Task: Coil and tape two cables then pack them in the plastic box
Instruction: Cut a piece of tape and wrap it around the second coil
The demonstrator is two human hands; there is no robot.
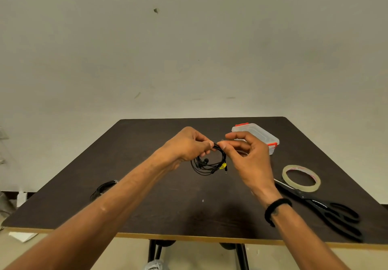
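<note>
Coiled cable (pixel 209 163) — loop hanging downward

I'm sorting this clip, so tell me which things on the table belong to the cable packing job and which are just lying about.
Belong to the job:
coiled black cable, held by left hand and right hand
second cable
tape roll
scissors
plastic box

Just lying about:
white scrap on the floor

You see soft, even, dimmish light; faint shadows under your arms on the table (pixel 147 217); wide-angle bending at its edges.
</note>
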